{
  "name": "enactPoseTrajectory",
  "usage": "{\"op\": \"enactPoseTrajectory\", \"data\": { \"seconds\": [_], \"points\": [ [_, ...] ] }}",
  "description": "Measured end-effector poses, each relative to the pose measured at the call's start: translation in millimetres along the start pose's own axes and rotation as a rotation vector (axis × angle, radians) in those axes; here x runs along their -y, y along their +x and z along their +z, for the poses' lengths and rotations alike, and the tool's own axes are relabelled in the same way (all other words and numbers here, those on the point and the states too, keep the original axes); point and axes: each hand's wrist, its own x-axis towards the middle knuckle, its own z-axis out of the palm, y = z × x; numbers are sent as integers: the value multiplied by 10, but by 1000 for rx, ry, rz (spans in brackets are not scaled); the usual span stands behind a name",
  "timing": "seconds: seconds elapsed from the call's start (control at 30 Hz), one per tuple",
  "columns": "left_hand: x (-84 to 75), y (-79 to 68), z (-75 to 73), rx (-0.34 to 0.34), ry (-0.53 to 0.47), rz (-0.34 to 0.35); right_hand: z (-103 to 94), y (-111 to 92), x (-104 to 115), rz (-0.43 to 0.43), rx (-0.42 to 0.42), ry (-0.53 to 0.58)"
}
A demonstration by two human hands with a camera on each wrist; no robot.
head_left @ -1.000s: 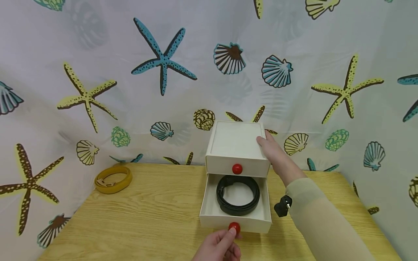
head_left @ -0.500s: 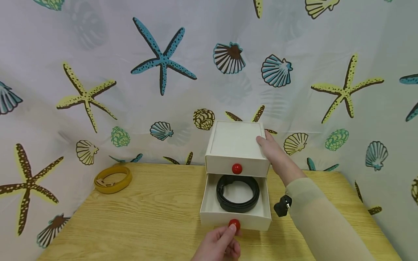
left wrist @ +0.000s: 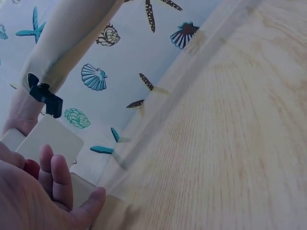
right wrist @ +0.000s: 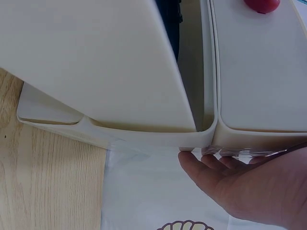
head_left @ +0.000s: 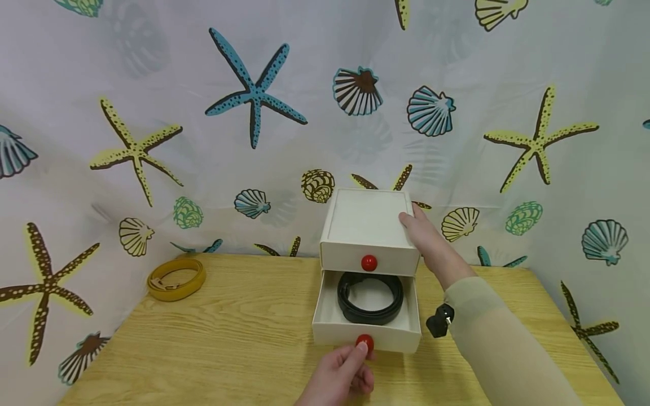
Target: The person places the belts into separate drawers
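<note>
A white drawer box (head_left: pixel 370 217) stands at the back of the table, with a drawer (head_left: pixel 325 316) pulled out beneath its top one. In that drawer lies a coiled black belt (head_left: pixel 370 318), its far part shaded by the box. My left hand (head_left: pixel 337 372) pinches the red knob (head_left: pixel 364 341) on the pulled-out drawer's front between thumb and finger. My right hand (head_left: pixel 424 234) rests on the box's upper right edge, thumb on top. In the right wrist view, that hand's fairly straight fingers (right wrist: pixel 201 175) press the box's side.
A coiled mustard-yellow belt (head_left: pixel 178 282) lies at the back left of the wooden table (head_left: pixel 228 332). The top drawer is closed and has its own red knob (head_left: pixel 369 263). A curtain (head_left: pixel 294 141) printed with starfish and shells hangs close behind the box.
The pulled-out drawer has slid a little back into the box, carrying the black belt. My left hand has moved forward with the knob. My right hand has stayed in place.
</note>
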Motion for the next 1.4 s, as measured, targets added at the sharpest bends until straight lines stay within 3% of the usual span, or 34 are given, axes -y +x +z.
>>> {"op": "enactPoseTrajectory", "data": {
  "seconds": [0.43, 0.63, 1.23, 1.4],
  "points": [
    [-32, 82, 12, -15, 26, 41, -10, 4, -18, -1, 0, 4],
    [-59, 124, 17, -24, 36, 24, -9, 6, -16, 4, -2, 9],
    [-56, 231, 83, -66, -85, 78, -12, 3, -10, 3, 5, 0],
    [-78, 253, 75, -73, -100, 66, -1, -4, -10, 4, 0, 0]
  ]
}}
